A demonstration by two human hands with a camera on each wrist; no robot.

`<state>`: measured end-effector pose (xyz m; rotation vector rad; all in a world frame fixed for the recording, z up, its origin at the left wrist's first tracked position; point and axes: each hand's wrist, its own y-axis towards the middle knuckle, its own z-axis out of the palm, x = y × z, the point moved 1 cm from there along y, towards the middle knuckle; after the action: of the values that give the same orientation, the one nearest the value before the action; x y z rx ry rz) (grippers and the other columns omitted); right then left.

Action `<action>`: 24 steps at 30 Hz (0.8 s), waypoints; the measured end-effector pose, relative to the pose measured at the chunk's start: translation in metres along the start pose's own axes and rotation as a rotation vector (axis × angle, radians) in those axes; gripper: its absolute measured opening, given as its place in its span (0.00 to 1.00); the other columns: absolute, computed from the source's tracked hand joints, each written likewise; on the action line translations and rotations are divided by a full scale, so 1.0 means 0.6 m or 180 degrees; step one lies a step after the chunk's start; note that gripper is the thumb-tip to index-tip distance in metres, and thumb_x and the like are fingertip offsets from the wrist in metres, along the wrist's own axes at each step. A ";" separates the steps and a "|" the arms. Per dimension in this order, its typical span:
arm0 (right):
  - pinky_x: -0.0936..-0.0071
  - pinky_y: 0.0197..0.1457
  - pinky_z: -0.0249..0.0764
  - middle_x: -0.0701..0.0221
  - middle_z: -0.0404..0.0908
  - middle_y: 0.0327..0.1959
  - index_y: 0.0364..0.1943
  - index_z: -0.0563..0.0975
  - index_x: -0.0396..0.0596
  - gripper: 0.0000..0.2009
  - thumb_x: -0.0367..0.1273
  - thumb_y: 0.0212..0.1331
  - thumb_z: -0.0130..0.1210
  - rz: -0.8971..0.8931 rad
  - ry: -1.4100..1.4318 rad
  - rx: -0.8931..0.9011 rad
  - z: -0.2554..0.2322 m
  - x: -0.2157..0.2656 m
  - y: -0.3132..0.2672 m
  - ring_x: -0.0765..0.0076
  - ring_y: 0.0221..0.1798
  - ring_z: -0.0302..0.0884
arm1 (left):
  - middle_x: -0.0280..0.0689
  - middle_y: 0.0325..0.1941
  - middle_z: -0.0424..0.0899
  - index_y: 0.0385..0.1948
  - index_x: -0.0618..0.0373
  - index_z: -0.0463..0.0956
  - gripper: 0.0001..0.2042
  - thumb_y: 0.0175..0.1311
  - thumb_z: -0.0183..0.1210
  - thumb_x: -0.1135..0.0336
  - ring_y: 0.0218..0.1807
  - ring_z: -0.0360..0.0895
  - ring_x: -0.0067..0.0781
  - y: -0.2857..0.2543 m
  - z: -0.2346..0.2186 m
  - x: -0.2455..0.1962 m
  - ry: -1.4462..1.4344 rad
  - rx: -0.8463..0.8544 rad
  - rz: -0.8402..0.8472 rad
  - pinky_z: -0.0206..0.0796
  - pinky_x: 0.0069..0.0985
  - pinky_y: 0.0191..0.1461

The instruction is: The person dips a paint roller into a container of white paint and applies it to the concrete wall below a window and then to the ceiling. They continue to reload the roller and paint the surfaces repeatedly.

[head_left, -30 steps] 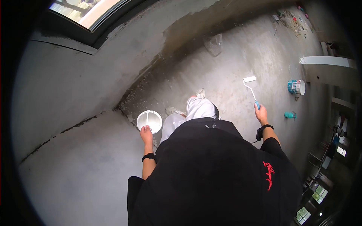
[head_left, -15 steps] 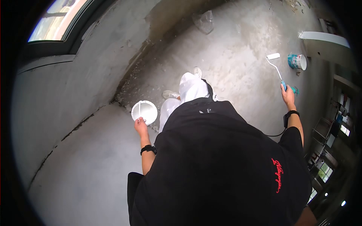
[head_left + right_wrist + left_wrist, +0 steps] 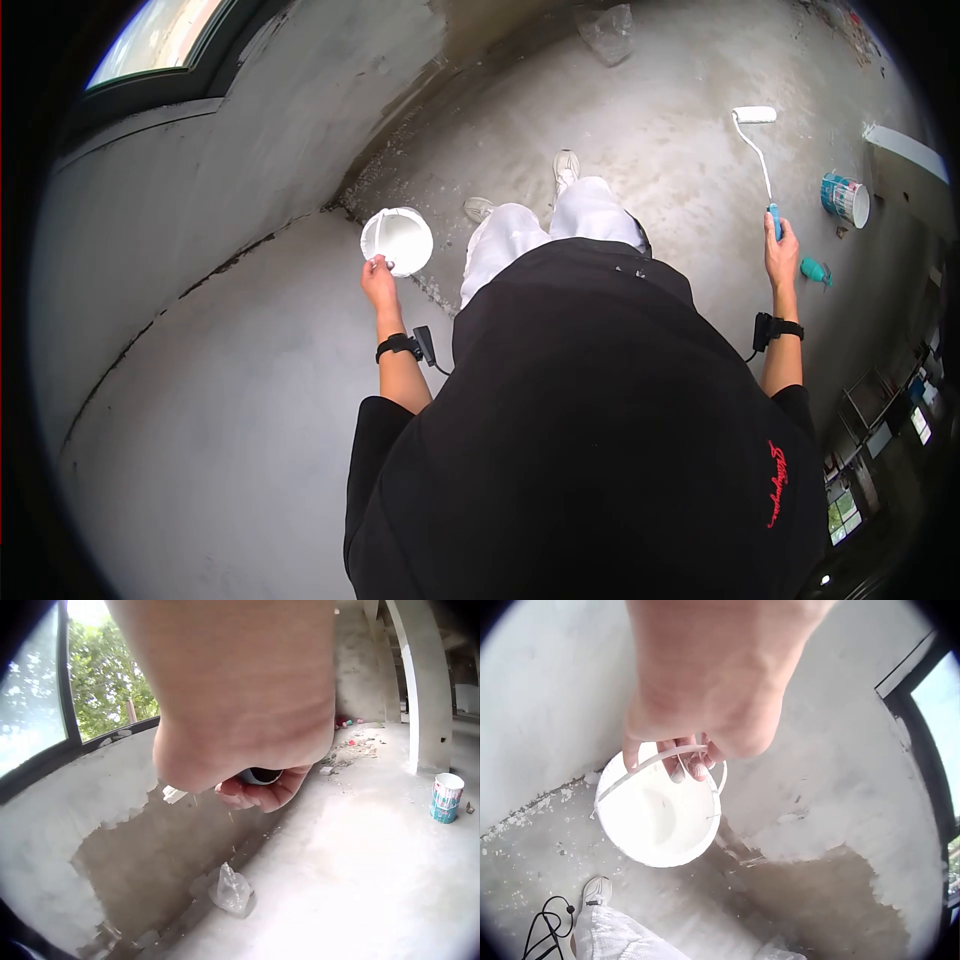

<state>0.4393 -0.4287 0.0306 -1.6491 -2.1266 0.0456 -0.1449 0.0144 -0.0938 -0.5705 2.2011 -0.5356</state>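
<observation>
A white bucket (image 3: 408, 243) hangs by its handle from the left hand (image 3: 379, 284), whose fingers curl round the handle. In the left wrist view the bucket (image 3: 656, 825) shows a white interior below the left hand (image 3: 705, 697). The right hand (image 3: 782, 255) grips the blue handle of a paint roller (image 3: 754, 115), its white sleeve pointing away from the body. Seen from the right wrist, the right hand (image 3: 247, 727) is curled round the grip's dark end, and part of the white roller sleeve (image 3: 174, 794) shows beyond it.
A teal-and-white paint pail (image 3: 846, 199) and a green bottle (image 3: 815, 270) are on the floor at the right. A clear plastic bag (image 3: 606, 35) lies by the wall. Rubble (image 3: 356, 748) and a pillar (image 3: 421, 690) stand farther off; a window (image 3: 105, 675) is above the wall.
The right hand has carried the roller outward to the right and farther forward. The left hand still holds the bucket, which has risen in view. The feet and head view have shifted.
</observation>
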 end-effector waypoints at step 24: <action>0.74 0.28 0.62 0.74 0.67 0.17 0.24 0.72 0.40 0.21 0.46 0.62 0.53 0.0394 0.1351 -0.0255 0.062 -0.080 0.115 0.78 0.24 0.62 | 0.26 0.35 0.76 0.44 0.48 0.70 0.10 0.65 0.51 0.58 0.42 0.73 0.21 -0.125 0.003 -0.131 -0.0759 -0.0235 -0.0812 0.59 0.42 0.48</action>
<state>0.4976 -0.4448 -0.0388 -1.6587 -1.7261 -0.3267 -0.0800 -0.0033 -0.0085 -0.9148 1.9398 -0.4907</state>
